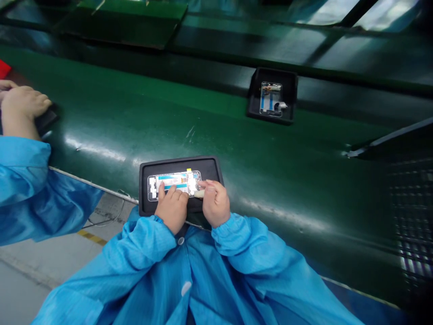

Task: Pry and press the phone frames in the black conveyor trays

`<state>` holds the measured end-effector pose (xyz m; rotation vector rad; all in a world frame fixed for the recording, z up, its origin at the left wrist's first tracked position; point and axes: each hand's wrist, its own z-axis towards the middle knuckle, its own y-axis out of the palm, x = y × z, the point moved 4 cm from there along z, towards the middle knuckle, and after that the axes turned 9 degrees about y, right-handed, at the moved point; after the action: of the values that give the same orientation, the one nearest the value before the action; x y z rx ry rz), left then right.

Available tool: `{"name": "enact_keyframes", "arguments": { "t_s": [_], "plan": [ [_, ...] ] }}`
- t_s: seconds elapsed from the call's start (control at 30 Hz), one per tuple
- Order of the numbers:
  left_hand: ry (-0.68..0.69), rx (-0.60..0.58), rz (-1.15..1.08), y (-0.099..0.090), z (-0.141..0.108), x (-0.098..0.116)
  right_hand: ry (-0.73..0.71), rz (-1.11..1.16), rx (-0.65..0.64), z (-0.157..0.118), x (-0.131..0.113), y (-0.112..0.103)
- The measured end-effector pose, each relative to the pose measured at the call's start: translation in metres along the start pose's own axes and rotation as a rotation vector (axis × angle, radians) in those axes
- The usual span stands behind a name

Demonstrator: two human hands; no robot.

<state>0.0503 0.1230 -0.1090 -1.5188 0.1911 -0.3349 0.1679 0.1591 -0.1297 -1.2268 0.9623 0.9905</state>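
Note:
In front of me lies an opened smartphone (172, 180), its inner parts and blue strips showing, with a small yellow tab at its upper edge. It rests in a black tray (145, 169). My left hand (172, 205) lies over the phone's lower edge, fingers apart and touching it. At the phone's right end my right hand (215, 203) is closed, fingertips together over the parts. A pale, cream-coloured piece (199, 194) sticks out from these fingers; I cannot tell whether it is a finger cover or a tool.
Further back on the green bench (209, 131) stands a second black tray (289, 95) holding another opened phone (270, 98). At the left is another person's hand (23, 106) beside a dark object. A dark grid-like rack (411, 225) stands at the right.

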Motion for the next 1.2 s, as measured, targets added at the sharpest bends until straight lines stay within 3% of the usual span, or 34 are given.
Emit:
{"name": "enact_keyframes", "arguments": {
  "t_s": [0.53,0.87,1.07,1.2],
  "plan": [
    [-0.014,-0.021,-0.019,0.000,0.002,-0.001,0.104,-0.038,-0.021,0.002,0.002,0.000],
    [0.005,0.000,-0.040,0.004,0.002,-0.004,0.010,-0.084,0.006,0.001,-0.003,-0.002],
    [-0.005,0.007,-0.048,0.004,0.001,-0.005,-0.023,-0.193,-0.083,0.006,-0.014,0.001],
    [0.002,-0.011,-0.063,0.001,0.001,-0.004,-0.146,-0.369,-0.214,0.010,-0.029,0.011]
  ]
}}
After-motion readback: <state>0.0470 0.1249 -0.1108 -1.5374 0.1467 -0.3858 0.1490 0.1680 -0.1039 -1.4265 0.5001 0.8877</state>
